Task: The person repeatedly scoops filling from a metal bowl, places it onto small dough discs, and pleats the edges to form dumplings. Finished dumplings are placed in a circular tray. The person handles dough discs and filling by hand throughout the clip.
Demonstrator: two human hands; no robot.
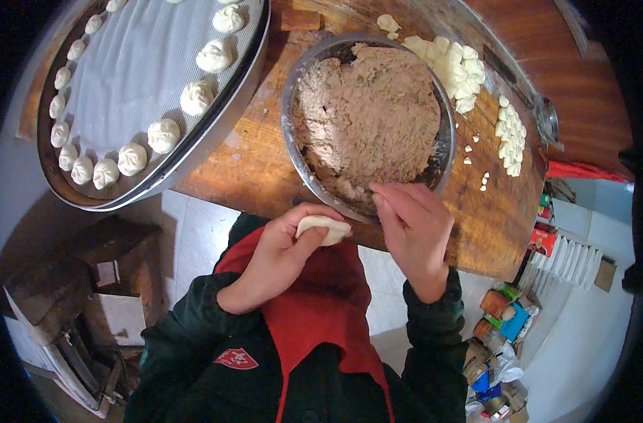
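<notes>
My left hand (279, 254) holds a round, flattened dough wrapper (324, 229), with the thumb pressed on its face, just outside the near rim of a steel bowl (288, 132). A large mass of minced filling flecked with green (374, 116) fills much of that bowl. My right hand (416, 224) reaches over the bowl's near right rim. Its thumb and fingertips come together at the edge of the filling; whether they grip a tool or some filling is hidden.
On the left, a round steamer tray (141, 69) carries pleated buns (164, 136) around its rim. Dough pieces (461, 69) lie heaped behind the bowl on the wooden table (475, 227), with a second cluster (510, 137) farther right. Boxes and bags (498, 338) stand on the floor at right.
</notes>
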